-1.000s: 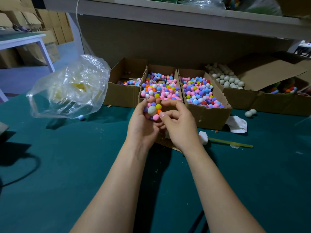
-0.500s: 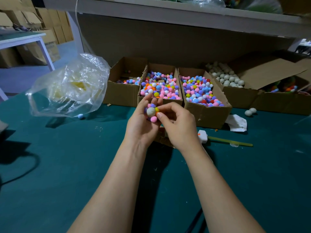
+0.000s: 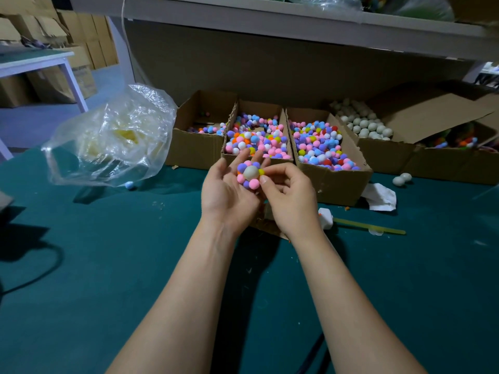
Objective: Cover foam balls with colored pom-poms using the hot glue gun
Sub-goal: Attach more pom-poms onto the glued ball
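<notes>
Dark teal cloth is covering the worktop (image 3: 108,265), with a grey shelf (image 3: 270,12) running overhead at the far side. Three open brown cardboard boxes (image 3: 194,149) of mixed coloured pom-poms (image 3: 318,144) are standing side by side at the far centre; a further cardboard box of bare white foam balls (image 3: 364,125) is sitting to their right. Left hand (image 3: 229,190) is lying palm up near the middle box, its fingers (image 3: 259,157) straight and apart, carrying a white foam ball (image 3: 251,172) partly ringed with pink, purple, yellow and orange pom-poms. Right hand (image 3: 289,195) is pinching the right side of that ball, thumb and forefinger clamped on it. Crumpled clear plastic bag (image 3: 113,139) is sitting at the far left, a loose light-blue pom-pom (image 3: 130,185) just beside its near edge. Thin yellow-green stick (image 3: 370,228) is lying flat right of the right hand, crumpled white paper (image 3: 380,197) just beyond it.
</notes>
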### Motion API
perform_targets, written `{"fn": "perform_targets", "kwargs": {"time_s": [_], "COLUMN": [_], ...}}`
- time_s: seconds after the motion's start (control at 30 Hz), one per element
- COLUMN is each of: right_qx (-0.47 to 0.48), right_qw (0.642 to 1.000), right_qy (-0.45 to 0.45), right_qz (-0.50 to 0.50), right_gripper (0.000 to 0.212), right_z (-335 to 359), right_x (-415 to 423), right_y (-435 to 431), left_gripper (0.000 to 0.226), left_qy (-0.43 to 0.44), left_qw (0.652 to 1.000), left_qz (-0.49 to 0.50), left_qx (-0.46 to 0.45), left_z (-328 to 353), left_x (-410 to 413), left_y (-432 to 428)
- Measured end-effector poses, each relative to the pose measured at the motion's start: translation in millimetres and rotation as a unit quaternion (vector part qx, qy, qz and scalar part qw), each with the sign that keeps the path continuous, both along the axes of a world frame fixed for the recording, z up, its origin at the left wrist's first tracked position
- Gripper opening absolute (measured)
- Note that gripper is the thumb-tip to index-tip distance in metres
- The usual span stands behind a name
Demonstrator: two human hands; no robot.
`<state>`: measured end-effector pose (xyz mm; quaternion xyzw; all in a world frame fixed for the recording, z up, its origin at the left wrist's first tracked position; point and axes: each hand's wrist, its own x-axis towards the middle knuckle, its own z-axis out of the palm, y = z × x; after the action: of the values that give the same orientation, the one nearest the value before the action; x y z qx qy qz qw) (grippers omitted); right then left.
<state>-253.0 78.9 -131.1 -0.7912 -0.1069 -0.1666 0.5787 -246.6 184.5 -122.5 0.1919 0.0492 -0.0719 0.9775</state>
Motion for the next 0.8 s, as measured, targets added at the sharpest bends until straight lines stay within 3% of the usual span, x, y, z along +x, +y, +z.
{"fn": "perform_targets", "kwargs": {"time_s": [0.17, 0.43, 0.67, 0.8], "right_qx": [-0.019, 0.035, -0.023, -0.025], "right_qw": [1.000, 0.999, 1.000, 0.999], "right_qy": [-0.014, -0.002, -0.012, -0.024], "right_qz": [-0.005, 0.019, 0.016, 0.005], "right_gripper": [0.007, 0.031, 0.021, 0.018], "right_z": [-0.2, 2.2, 4.4, 5.2], "right_x": [-1.2, -4.3, -5.8, -8.0], "right_y": [-1.1, 3.9, 1.4, 4.7], "left_gripper": [0.029, 0.029, 0.042, 0.022], "left_qy": [0.000, -0.016, -0.017, -0.018], "left_qw": [0.999, 0.998, 0.999, 0.999], "left_qz": [0.033, -0.021, -0.034, -0.044], "left_qx": [0.014, 0.049, 0.036, -0.004], "left_z": [-1.3, -8.2, -7.7, -5.6], "left_x": [3.4, 4.1, 2.9, 1.5], "left_y": [3.1, -0.9, -1.5, -0.2]}}
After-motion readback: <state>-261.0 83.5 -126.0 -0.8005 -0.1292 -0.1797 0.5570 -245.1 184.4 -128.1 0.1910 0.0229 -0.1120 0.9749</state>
